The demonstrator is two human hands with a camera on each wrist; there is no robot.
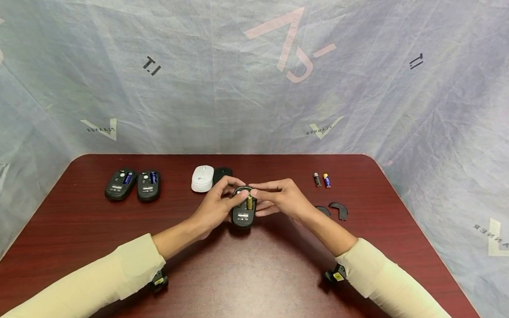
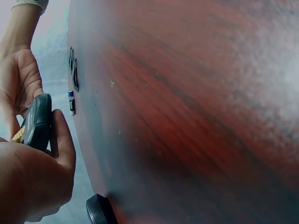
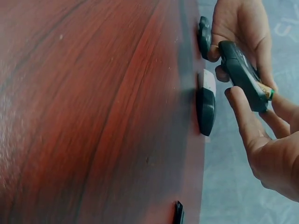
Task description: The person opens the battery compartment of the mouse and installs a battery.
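Note:
A black computer mouse [image 1: 242, 220] is held underside up above the table, its battery bay uncovered. My left hand [image 1: 214, 209] grips it from the left, thumb on the underside and fingers beneath. A gold battery [image 1: 250, 202] lies in the bay; the right wrist view shows this battery [image 3: 265, 90] tilted, one end standing out. My right hand [image 1: 289, 200] has its thumb against that battery end, with the other fingers stretched along the mouse's right side. Whether the battery is fully seated is hidden by the thumbs.
Two overturned black mice [image 1: 149, 186] with blue batteries lie at the left. A white mouse [image 1: 202, 178] and a dark mouse [image 1: 222, 173] sit behind my left hand. At the right are two loose batteries [image 1: 327, 180] and black curved covers [image 1: 340, 210], one partly behind my right arm.

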